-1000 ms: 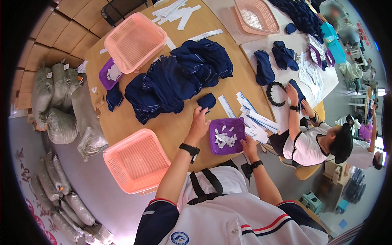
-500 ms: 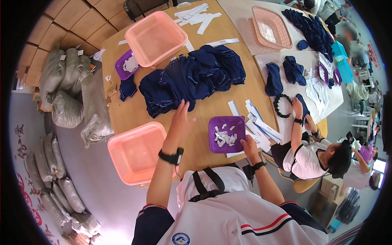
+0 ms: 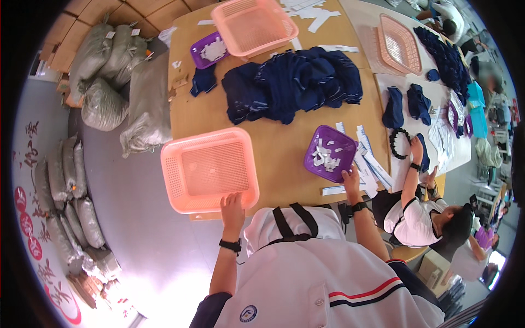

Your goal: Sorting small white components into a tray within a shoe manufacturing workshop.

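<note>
My left hand (image 3: pixel 233 212) is at the near right corner of a pink plastic basket (image 3: pixel 250 164), its fingers hooked over the rim. The basket sits at the table's near left edge and looks bare inside. At the front of the table, my right hand (image 3: pixel 351 178) grips the near right corner of a purple plastic basket (image 3: pixel 313 167). Small white pieces (image 3: pixel 326 158), like labels, lie scattered in it. Beyond both hands, a long heap of navy blue cloth (image 3: pixel 292 87) with pale stitched lines lies across the table.
Printed white paper strips (image 3: pixel 372 164) lie right of the purple basket. Another pink basket (image 3: pixel 254 27) and a purple one (image 3: pixel 203 63) stand at the back. At right, a co-worker (image 3: pixel 413 218) handles navy pieces. Stuffed sacks (image 3: pixel 101 60) stand left of the table.
My left hand has come back from the cloth heap's near edge to the pink basket's rim. The right hand keeps hold of the purple basket, now slightly turned. The whole view has shifted.
</note>
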{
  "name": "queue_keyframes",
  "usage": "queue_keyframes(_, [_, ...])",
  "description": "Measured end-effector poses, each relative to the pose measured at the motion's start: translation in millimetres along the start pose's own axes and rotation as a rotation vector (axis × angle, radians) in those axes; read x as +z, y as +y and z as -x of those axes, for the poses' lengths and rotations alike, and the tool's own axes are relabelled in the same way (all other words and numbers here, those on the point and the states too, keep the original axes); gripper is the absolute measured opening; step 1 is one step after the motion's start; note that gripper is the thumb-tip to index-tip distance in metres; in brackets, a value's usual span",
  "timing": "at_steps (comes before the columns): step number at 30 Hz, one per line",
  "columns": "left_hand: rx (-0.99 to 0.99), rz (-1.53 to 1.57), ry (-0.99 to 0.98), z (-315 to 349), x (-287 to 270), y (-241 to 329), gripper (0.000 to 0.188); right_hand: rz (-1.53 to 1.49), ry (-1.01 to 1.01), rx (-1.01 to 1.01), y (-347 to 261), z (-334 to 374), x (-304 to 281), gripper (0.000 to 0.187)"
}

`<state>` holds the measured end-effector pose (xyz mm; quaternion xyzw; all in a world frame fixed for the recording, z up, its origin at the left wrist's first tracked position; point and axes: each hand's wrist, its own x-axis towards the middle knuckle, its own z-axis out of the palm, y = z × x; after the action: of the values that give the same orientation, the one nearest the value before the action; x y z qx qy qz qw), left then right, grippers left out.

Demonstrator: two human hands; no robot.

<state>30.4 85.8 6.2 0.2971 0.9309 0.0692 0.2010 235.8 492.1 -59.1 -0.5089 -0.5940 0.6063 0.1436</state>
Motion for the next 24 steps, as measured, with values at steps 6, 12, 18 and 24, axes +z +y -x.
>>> queue_keyframes(6, [0.188, 0.04, 0.146, -9.3, 34.1, -27.9, 0.025, -0.032, -0.034, 0.1, -7.0, 11.3, -4.9, 0.032])
queue_keyframes(12, [0.197, 0.156, 0.356, -47.7, 15.9, -62.1, 0.019, -0.041, 0.034, 0.065, -16.1, 14.0, -7.3, 0.037])
queue_keyframes(18, [0.238, 0.147, 0.317, -81.6, -7.6, -61.3, 0.02, -0.071, 0.183, 0.041, -23.9, 1.2, -41.5, 0.024])
queue_keyframes(24, [0.224, 0.126, 0.295, -77.2, -10.3, -52.8, 0.026, -0.032, 0.079, -0.042, -18.6, -23.3, -56.8, 0.031])
